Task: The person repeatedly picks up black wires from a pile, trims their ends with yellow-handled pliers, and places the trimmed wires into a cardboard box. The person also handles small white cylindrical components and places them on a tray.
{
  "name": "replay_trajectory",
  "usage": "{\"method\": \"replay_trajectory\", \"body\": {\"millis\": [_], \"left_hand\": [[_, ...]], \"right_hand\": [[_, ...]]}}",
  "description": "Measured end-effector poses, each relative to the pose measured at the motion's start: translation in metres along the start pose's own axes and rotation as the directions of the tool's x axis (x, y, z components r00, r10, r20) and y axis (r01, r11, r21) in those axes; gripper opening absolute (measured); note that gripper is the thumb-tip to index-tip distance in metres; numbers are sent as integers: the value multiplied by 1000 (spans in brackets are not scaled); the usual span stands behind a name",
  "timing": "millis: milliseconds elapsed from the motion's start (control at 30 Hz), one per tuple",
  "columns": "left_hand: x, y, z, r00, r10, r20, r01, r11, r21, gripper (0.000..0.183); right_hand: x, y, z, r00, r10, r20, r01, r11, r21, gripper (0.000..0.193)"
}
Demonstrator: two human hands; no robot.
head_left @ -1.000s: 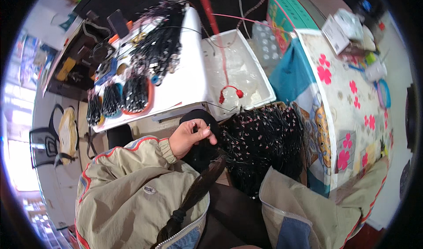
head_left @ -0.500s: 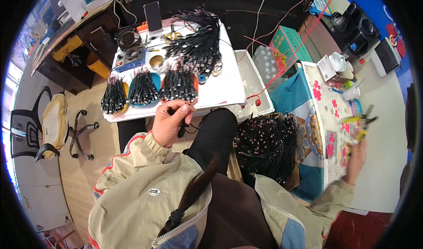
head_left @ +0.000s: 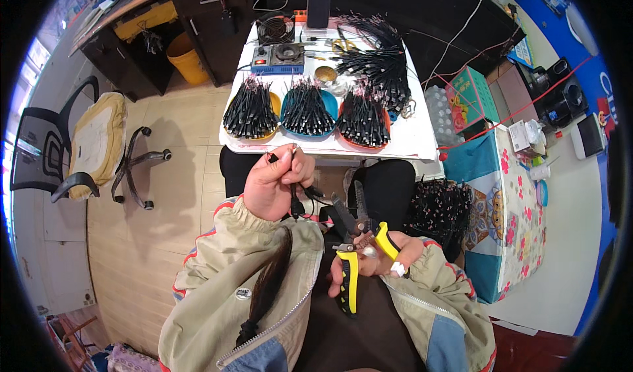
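My left hand [head_left: 269,186] pinches a black cable [head_left: 297,202] in front of the table's near edge. The cable's lower end hangs below my fingers. Over my lap, my right hand [head_left: 386,258] holds a wire stripper [head_left: 349,281] with yellow and black handles, its jaws pointing up and to the left. Handles and jaws are both spread apart, with nothing between the jaws. A white wrap [head_left: 398,268] sits on one right finger. Bundles of black cables [head_left: 250,116] fill three bowls just beyond my left hand.
On the white table [head_left: 415,135] are a larger cable pile [head_left: 372,62], a blue soldering device [head_left: 277,60], a small fan [head_left: 275,30] and a phone [head_left: 318,7]. More black cables [head_left: 438,214] lie low beside my right knee. A flowered-cloth table [head_left: 517,240] stands right, an office chair [head_left: 99,135] left.
My right hand has brought the wire stripper from above the flowered table to over my lap, near the cable. My left hand still holds the cable. The view has turned.
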State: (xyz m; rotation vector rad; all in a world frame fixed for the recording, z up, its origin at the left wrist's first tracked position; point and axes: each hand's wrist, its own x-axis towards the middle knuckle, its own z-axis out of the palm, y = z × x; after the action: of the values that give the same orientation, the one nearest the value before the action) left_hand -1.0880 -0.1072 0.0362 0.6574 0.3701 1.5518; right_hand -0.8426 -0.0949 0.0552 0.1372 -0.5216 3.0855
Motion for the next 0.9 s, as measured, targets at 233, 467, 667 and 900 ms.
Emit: {"method": "replay_trajectory", "body": {"millis": [233, 467, 667, 900], "left_hand": [[-11, 11, -17, 987, 62, 150, -119, 902, 414, 26], [-1, 1, -11, 977, -140, 160, 101, 968, 228, 34], [4, -6, -7, 969, -217, 118, 210, 975, 70, 37], [6, -8, -9, 948, -291, 127, 290, 957, 30, 35]], "right_hand": [[18, -24, 25, 969, -125, -213, 29, 914, -404, 82], [29, -34, 8, 924, -234, -302, -145, 515, -845, 71], [31, -37, 5, 903, -319, -287, -116, 463, -879, 65], [34, -43, 4, 887, -371, -273, -137, 353, -925, 60]]}}
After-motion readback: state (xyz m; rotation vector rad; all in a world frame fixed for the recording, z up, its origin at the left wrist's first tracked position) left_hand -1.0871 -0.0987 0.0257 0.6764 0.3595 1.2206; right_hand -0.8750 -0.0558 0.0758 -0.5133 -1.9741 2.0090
